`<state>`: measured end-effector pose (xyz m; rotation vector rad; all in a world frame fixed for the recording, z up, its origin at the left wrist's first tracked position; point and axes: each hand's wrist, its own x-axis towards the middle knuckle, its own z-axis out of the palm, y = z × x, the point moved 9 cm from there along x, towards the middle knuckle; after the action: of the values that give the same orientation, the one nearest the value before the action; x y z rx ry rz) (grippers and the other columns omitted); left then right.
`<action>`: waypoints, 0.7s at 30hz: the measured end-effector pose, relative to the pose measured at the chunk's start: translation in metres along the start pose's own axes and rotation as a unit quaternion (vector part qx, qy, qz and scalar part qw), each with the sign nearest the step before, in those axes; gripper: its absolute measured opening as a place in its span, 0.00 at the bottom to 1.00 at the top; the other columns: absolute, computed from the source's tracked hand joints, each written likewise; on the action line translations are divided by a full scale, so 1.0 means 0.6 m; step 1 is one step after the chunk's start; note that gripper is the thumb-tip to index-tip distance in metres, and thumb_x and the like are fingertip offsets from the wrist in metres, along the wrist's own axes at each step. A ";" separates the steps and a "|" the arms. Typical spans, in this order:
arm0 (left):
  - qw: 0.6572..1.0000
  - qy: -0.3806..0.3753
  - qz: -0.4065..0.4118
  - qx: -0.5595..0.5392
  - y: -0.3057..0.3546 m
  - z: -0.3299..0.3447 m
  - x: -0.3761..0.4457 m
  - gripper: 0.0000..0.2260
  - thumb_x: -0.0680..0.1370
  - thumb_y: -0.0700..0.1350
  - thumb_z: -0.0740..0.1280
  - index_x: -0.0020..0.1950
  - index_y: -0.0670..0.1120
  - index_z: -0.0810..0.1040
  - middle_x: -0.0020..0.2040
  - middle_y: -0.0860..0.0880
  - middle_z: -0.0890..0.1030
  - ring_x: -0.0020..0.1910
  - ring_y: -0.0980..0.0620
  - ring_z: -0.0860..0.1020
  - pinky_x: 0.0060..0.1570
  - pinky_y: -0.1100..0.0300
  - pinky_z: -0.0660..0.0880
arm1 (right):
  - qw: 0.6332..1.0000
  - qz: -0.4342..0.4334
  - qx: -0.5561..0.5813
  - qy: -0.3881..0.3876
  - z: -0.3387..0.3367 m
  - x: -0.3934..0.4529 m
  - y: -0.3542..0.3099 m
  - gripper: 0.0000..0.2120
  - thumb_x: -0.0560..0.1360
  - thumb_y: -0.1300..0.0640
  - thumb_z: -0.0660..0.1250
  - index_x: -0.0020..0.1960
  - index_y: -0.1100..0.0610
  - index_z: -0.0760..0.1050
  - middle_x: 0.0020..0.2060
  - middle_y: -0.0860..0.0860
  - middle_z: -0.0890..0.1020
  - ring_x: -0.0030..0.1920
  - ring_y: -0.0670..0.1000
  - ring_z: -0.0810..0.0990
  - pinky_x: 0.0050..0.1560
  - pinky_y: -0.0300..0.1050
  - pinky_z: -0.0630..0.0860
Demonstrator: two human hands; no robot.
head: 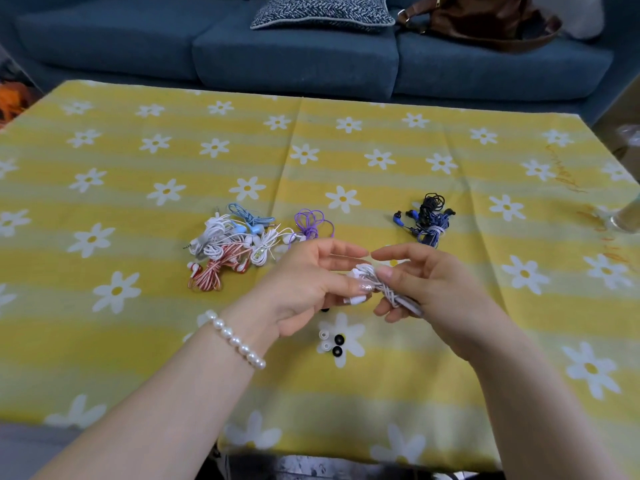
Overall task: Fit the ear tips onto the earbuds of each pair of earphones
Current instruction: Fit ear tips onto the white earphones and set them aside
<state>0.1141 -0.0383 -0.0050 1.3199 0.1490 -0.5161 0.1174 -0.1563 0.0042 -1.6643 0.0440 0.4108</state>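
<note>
Nearest, at six o'clock of the hands, lying loose on the yellow daisy cloth (pixel 346 403): two clear ear tips (pixel 324 340) and two black ear tips (pixel 337 345), touching or nearly so. Above them, held off the cloth: white earphones (pixel 377 285), a wound bundle pinched between left hand (pixel 304 289) at nine o'clock and right hand (pixel 433 289) at three, thumbs and curled fingers closed on the cord, forefingers extended and almost meeting over it. One white earbud (pixel 356 300) poking out below the left thumb, bare. Best done, probably: steady the bud stem, press a tip on squarely until seated. Farther, at eleven o'clock: a mixed heap of earphones (pixel 235 247); at one o'clock, a blue-black bundle (pixel 427 220). Beyond, a blue sofa (pixel 294 60).
</note>
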 end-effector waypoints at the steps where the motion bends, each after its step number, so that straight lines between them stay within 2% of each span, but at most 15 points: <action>1: 1.000 -0.004 -0.005 -0.015 -0.001 0.001 -0.001 0.15 0.69 0.25 0.66 0.49 0.42 0.76 0.42 0.44 0.80 0.36 0.52 0.81 0.38 0.60 0.80 | 1.000 -0.002 0.007 0.005 -0.001 0.001 0.000 0.09 0.74 0.62 0.66 0.54 0.60 0.75 0.34 0.59 0.79 0.28 0.51 0.79 0.29 0.41 0.76; 6: 0.998 -0.023 -0.031 -0.059 -0.005 0.003 -0.006 0.16 0.69 0.27 0.66 0.54 0.39 0.74 0.44 0.42 0.80 0.37 0.51 0.82 0.38 0.58 0.81 | 0.997 -0.008 0.061 0.035 -0.013 0.002 -0.006 0.08 0.78 0.63 0.60 0.53 0.57 0.75 0.37 0.56 0.78 0.27 0.51 0.79 0.30 0.42 0.79; 13: 0.996 0.029 -0.021 -0.081 -0.010 -0.006 -0.001 0.09 0.71 0.28 0.65 0.49 0.37 0.75 0.35 0.44 0.82 0.31 0.52 0.82 0.33 0.63 0.79 | 0.996 0.026 0.077 -0.022 0.012 -0.001 0.003 0.12 0.80 0.63 0.55 0.53 0.56 0.76 0.39 0.55 0.79 0.31 0.55 0.80 0.33 0.46 0.79; 16: 0.996 0.042 -0.019 -0.081 -0.010 -0.010 0.000 0.07 0.71 0.28 0.65 0.46 0.37 0.75 0.32 0.46 0.82 0.29 0.53 0.81 0.30 0.64 0.78 | 0.997 0.027 0.071 -0.028 0.017 -0.002 0.002 0.09 0.78 0.55 0.59 0.52 0.57 0.76 0.40 0.54 0.79 0.31 0.54 0.78 0.32 0.46 0.76; 18: 0.996 0.044 -0.019 -0.077 -0.009 -0.010 -0.001 0.07 0.71 0.29 0.65 0.45 0.38 0.75 0.30 0.47 0.82 0.29 0.54 0.81 0.30 0.65 0.78 | 0.997 0.012 0.065 -0.029 0.018 -0.003 -0.002 0.13 0.71 0.49 0.64 0.50 0.57 0.74 0.37 0.52 0.79 0.31 0.52 0.78 0.31 0.44 0.75; 21: 0.997 0.043 -0.018 -0.069 -0.007 -0.011 -0.001 0.06 0.72 0.30 0.65 0.44 0.40 0.75 0.30 0.47 0.82 0.30 0.54 0.81 0.31 0.64 0.79 | 0.998 -0.016 0.055 -0.017 0.011 -0.002 -0.009 0.08 0.70 0.59 0.69 0.47 0.57 0.72 0.32 0.53 0.80 0.30 0.50 0.78 0.30 0.41 0.74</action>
<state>0.1129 -0.0326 -0.0101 1.2060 0.2749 -0.4718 0.1159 -0.1493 0.0091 -1.5469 0.0148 0.4049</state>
